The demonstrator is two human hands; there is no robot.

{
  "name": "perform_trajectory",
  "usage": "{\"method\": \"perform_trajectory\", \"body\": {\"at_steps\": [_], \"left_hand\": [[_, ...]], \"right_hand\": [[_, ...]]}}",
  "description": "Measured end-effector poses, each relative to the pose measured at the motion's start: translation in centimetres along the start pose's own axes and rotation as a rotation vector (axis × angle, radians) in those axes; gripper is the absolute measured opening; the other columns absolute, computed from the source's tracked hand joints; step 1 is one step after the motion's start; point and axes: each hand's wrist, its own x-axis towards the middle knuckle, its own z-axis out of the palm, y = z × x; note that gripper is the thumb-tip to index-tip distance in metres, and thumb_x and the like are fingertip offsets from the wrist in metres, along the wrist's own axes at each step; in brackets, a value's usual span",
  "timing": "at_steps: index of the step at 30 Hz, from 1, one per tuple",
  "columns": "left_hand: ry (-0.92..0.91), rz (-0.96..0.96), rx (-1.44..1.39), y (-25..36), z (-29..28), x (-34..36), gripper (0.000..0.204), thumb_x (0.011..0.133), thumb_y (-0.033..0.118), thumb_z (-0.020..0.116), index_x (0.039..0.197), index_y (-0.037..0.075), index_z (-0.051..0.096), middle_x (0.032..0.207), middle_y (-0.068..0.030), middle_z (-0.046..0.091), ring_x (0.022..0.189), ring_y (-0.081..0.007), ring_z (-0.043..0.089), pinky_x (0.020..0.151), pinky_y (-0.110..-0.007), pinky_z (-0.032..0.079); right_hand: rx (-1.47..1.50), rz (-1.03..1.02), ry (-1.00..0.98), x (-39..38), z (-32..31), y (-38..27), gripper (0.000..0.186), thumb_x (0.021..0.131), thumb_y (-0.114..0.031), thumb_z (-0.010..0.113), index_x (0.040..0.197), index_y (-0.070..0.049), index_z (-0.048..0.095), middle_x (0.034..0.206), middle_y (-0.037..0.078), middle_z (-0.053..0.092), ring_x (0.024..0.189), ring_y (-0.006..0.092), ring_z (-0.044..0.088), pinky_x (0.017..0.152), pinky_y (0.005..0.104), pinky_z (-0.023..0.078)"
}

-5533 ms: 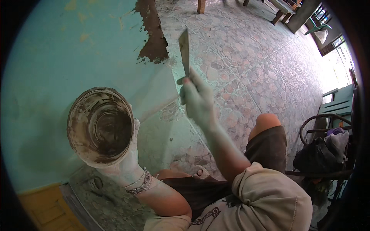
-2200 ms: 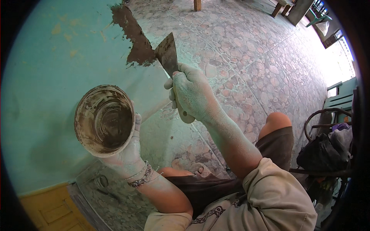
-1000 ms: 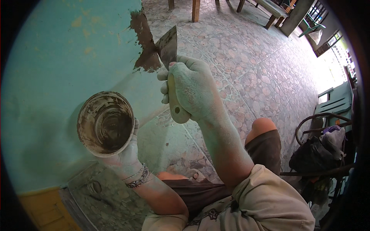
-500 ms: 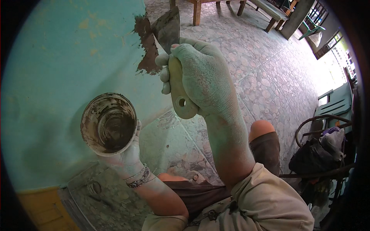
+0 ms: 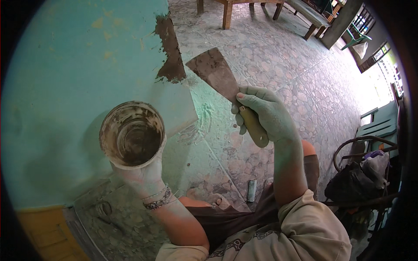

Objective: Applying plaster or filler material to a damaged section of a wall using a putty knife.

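My right hand (image 5: pixel 266 111) is closed around the pale handle of a putty knife (image 5: pixel 214 71). Its wide blade, smeared with brown paste, points up and left, apart from the wall. My left hand (image 5: pixel 146 176) cups a round tub (image 5: pixel 104 145) from below and the side. The tub is tilted so its inside shows, coated with brown paste. A brown patch of filler (image 5: pixel 170 54) covers the edge of the turquoise wall (image 5: pixel 78 87), to the left of the blade. Pale dust coats both hands.
Patterned stone-look floor (image 5: pixel 287 87) spreads to the right, with a wooden table (image 5: pixel 227 15) and a bench (image 5: pixel 307 12) at the back. A green chair (image 5: pixel 381 124) and a dark bag (image 5: pixel 352 178) stand at the right. A small cylinder (image 5: pixel 251 190) is near my legs.
My right hand has moved right and down, taking the putty knife off the wall edge. The tub in my left hand has shifted slightly right and up.
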Motion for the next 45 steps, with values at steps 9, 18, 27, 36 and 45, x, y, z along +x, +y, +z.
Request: {"method": "perform_trajectory", "body": {"at_steps": [9,18,27,36,45], "left_hand": [[-0.063,-0.008,0.026,-1.3,0.7,0.3,0.06,0.092,0.055,0.046,0.135,0.012,0.047,0.131,-0.0176,0.048,0.119,-0.0443,0.049,0.089,-0.052,0.043],[-0.04,0.0,0.063,-1.9,0.5,0.7,0.062,0.091,0.057,0.045,0.135,0.014,0.047,0.134,-0.0172,0.047,0.121,-0.0445,0.047,0.091,-0.054,0.041],[-0.09,-0.034,0.043,-2.1,0.5,0.7,0.061,0.091,0.057,0.046,0.134,0.014,0.048,0.134,-0.0169,0.047,0.12,-0.0446,0.047,0.09,-0.054,0.042],[-0.058,-0.019,0.093,-2.7,-0.3,1.5,0.057,0.092,0.054,0.043,0.134,0.015,0.047,0.134,-0.016,0.046,0.122,-0.0416,0.045,0.091,-0.059,0.041],[-0.22,-0.337,-0.011,-9.2,-0.9,4.3,0.059,0.092,0.051,0.04,0.133,0.009,0.044,0.131,-0.0193,0.046,0.117,-0.0402,0.049,0.087,-0.059,0.047]], "right_hand": [[-0.072,-0.062,-0.08,3.1,0.3,0.2,0.026,0.099,-0.021,0.049,0.102,0.003,0.059,0.08,0.006,0.061,0.061,0.012,0.06,0.052,0.0256,0.053],[0.068,-0.135,-0.116,5.2,0.1,4.3,0.029,0.101,-0.026,0.048,0.099,0.001,0.058,0.079,0.003,0.059,0.061,0.0094,0.056,0.052,0.0249,0.05],[-0.01,-0.163,-0.054,6.2,1.5,3.5,0.029,0.1,-0.028,0.05,0.096,0.0,0.058,0.076,0.003,0.059,0.058,0.0089,0.055,0.05,0.0245,0.048],[0.052,-0.099,-0.005,5.2,-0.2,6.2,0.026,0.1,-0.026,0.05,0.093,-0.002,0.059,0.074,0.003,0.058,0.057,0.0093,0.055,0.049,0.0245,0.048],[-0.075,-0.085,0.06,4.4,-2.3,3.8,0.023,0.099,-0.024,0.051,0.094,-0.003,0.06,0.075,0.004,0.059,0.058,0.0099,0.056,0.048,0.0242,0.048]]}}
